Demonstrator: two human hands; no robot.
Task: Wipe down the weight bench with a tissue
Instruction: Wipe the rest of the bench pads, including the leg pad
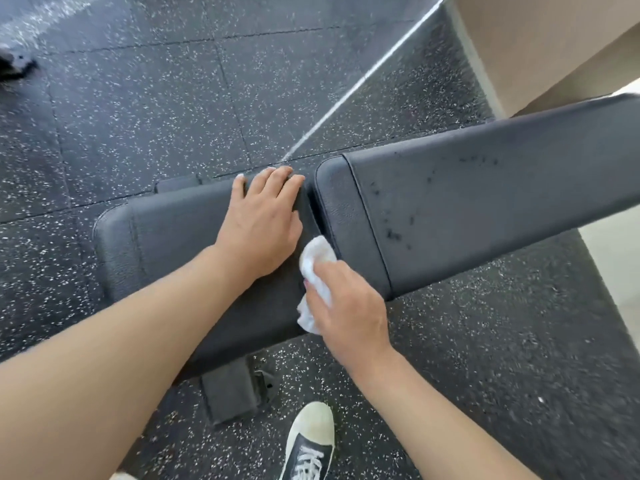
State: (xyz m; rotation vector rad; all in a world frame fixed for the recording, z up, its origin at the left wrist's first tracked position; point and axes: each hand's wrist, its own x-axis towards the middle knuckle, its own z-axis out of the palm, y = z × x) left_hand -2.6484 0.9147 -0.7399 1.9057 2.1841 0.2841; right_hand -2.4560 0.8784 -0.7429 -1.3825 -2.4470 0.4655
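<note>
Tissue [317,271] was gripped by right hand [349,317] at bench [485,202] pad gap; left hand [261,223] was laid flat, fingers straight, on seat pad; speckled rubber floor [138,98] was seen underneath

Below me, dark rubber floor tiles [145,109] flecked with white, their seams visible. A pale streak of light [360,81] runs diagonally across them toward a beige wall [540,39] at upper right. Beside that wall's base I see lighter flooring [616,258].

Two bench pads [485,202] — one tissue [317,268] — one shoe [308,441].
</note>
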